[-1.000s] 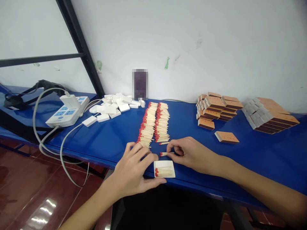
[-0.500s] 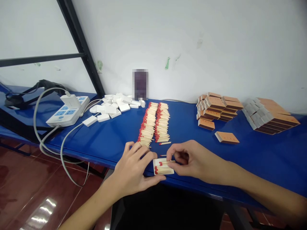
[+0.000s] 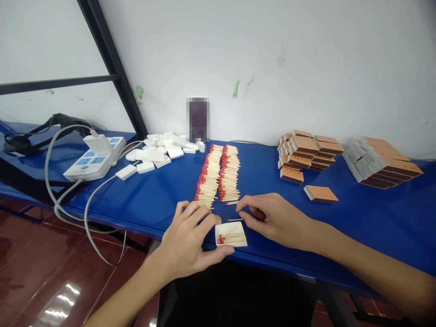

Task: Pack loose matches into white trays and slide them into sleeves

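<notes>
Steadying a small, shallow, white rectangular tray (image 3: pixel 219 228) just inside the front edge of the blue table (image 3: pixel 163 195), the left hand (image 3: pixel 192 238) holds it between thumb and forefinger: the thumb lies along the tray's near side and the forefinger reaches its far left corner. Inside the tray lies a small batch of pale wooden matches (image 3: pixel 234 237), their red heads toward the table's left end.

The right hand (image 3: pixel 275 220) is poised just beyond the tray's far right corner, thumb and forefinger drawn narrowly together; whether anything is pinched between them cannot be told. A single red-headed wooden match (image 3: pixel 233 220) lies between those fingertips and the tray, and a short red-headed bundle (image 3: pixel 231 203) lies just past the forefinger.

Beyond the hands, two long bands of red-tipped matches, a left band (image 3: pixel 208 177) and a right band (image 3: pixel 229 175), run side by side toward the table's back edge. Left of them, near that edge, is a loose heap of white rectangular blocks (image 3: pixel 163 152); farther left sits a white power strip (image 3: pixel 91 161) with blue sockets. Toward the back right corner stand two stacks of orange-topped cardboard boxes, a ragged stack (image 3: pixel 308 150) and a tighter stack (image 3: pixel 384 161), with one lone orange box (image 3: pixel 321 194) in front.
</notes>
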Demonstrator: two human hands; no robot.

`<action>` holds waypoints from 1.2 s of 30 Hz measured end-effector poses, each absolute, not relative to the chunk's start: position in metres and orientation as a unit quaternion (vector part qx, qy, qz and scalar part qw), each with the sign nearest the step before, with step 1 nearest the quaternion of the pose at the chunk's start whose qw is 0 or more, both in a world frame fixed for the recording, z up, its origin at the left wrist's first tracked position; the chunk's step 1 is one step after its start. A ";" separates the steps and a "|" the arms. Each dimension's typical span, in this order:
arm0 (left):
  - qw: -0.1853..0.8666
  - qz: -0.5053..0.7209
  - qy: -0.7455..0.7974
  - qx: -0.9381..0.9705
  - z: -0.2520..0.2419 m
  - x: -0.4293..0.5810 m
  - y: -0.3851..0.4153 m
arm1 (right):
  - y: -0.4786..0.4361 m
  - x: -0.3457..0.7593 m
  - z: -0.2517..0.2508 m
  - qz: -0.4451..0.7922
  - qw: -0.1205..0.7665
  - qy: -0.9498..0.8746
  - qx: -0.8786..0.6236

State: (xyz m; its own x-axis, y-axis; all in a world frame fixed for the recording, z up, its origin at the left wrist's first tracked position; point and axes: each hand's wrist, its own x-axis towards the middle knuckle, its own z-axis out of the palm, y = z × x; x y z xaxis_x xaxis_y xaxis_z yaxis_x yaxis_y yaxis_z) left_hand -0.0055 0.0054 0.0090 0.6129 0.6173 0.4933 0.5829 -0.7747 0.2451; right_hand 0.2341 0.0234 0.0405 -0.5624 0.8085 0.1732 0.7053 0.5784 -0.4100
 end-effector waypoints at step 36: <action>-0.047 0.334 0.345 0.876 0.004 -0.002 0.008 | 0.016 0.228 0.028 -0.014 0.317 -0.901 -0.296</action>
State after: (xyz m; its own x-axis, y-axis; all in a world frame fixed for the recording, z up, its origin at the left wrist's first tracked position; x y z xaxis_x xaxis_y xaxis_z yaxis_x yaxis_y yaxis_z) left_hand -0.0018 0.0076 0.0044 0.5385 0.5738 0.6170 0.6364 -0.7569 0.1485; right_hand 0.2279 0.0164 0.0281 -0.6232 0.5245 0.5801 0.5424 0.8242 -0.1625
